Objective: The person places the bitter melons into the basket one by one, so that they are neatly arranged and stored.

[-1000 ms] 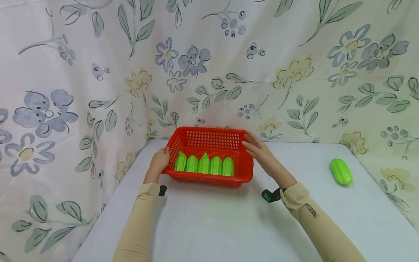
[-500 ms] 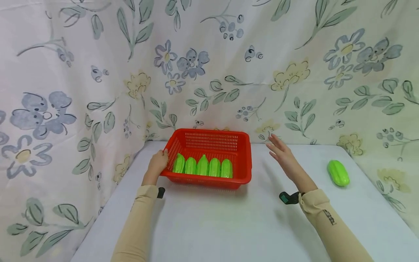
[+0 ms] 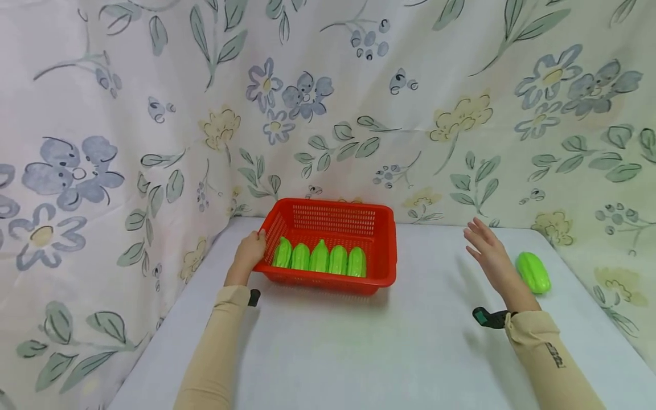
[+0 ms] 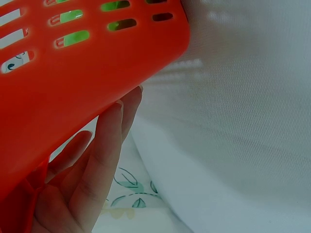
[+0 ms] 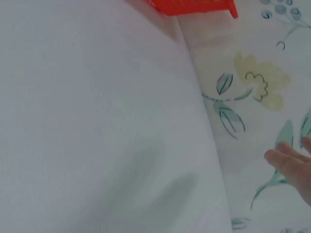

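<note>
A red plastic basket [image 3: 328, 279] with slotted walls is in the middle of the head view. Several bright green, ribbed, gourd-like vegetables [image 3: 319, 257] stand in a row inside it. My left hand [image 3: 251, 249] grips the basket's left rim; in the left wrist view its fingers [image 4: 108, 138] lie against the outside of the red wall. My right hand [image 3: 489, 253] hovers over the table's right side, holding nothing, its fingers spread and fairly straight. Just to its right, one more green gourd-like vegetable [image 3: 533, 273] lies on the table.
The white table [image 3: 359, 353] runs back to a floral cloth [image 3: 348, 102], which hangs behind it and along the left side. In the right wrist view, a corner of the basket [image 5: 194, 6] shows at the top.
My right hand has moved away from the basket's right rim, rightward to beside the lone green vegetable. The left hand keeps its grip on the basket, which stays in place.
</note>
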`<state>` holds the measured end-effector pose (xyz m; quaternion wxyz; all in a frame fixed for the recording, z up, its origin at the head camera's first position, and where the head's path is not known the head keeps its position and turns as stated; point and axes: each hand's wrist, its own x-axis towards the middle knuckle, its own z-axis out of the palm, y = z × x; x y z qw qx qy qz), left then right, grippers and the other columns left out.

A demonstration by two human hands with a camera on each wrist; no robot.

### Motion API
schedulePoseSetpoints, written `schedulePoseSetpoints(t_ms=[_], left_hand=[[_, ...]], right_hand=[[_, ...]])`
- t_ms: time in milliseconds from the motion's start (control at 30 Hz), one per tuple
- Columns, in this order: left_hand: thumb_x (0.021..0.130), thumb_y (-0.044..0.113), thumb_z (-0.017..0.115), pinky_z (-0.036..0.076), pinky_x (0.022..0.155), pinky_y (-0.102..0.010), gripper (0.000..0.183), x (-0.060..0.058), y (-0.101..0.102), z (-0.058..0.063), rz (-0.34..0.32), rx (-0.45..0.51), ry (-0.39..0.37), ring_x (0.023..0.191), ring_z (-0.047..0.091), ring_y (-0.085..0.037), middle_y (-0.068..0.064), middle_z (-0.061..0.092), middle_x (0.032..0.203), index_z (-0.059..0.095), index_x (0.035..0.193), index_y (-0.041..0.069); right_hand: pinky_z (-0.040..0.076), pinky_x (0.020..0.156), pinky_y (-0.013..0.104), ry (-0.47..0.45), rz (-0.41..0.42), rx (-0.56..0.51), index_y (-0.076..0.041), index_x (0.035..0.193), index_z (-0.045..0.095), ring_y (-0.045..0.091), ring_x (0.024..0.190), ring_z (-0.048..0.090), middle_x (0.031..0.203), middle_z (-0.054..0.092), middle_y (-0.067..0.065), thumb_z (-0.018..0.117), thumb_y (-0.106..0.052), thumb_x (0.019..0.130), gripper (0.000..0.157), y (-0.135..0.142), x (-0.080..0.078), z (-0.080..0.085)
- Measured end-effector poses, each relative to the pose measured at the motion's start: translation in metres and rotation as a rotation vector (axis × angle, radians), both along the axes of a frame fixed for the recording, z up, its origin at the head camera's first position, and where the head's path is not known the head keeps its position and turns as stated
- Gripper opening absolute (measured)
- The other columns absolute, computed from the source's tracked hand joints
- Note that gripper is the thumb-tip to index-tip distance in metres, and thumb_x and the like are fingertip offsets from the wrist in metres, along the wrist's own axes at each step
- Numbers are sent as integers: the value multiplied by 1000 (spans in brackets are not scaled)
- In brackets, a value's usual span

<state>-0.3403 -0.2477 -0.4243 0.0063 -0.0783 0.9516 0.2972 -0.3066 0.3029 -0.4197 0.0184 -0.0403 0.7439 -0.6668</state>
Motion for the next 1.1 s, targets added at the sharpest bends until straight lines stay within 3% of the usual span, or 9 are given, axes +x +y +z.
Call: schedulePoseSetpoints(t_ms=[367,600,867,1000,1100], left_hand=[[108,34,19,43,97,-55,59,-6,0,10,-5,-4,24,118,54,-47,-35,51,133,42,136,-12],[107,35,19,43,95,-53,59,-6,-1,6,3,-1,-1,111,55,-42,-33,52,131,42,137,-11],[107,34,19,43,95,-54,59,-5,-1,4,7,-4,1,113,55,-45,-34,52,132,41,137,-11],[107,34,18,44,95,-54,59,-3,-1,1,11,-2,-6,113,55,-45,-34,52,132,41,137,-11],[107,34,18,43,96,-54,59,-2,0,1,12,-2,-15,117,54,-46,-34,50,134,40,138,-11]], right_hand=[[1,122,42,-7,-66,-73,-23,157,-12,23,153,-3,165,-13,2,44,-36,104,77,44,11,-3],[0,122,35,0,-117,-48,-26,156,-10,16,153,-3,165,-13,-3,44,-36,104,76,66,19,-8],[-2,121,30,-14,-157,-101,-28,156,-11,6,152,-2,164,-11,-11,45,-35,104,76,86,26,-8],[-3,121,29,-48,-213,-144,-29,156,-10,2,151,-3,163,-10,-15,49,-33,102,80,96,27,-10],[-3,120,29,-85,-271,-105,-31,156,-8,1,150,-4,162,-9,-18,52,-38,100,82,103,29,-13]])
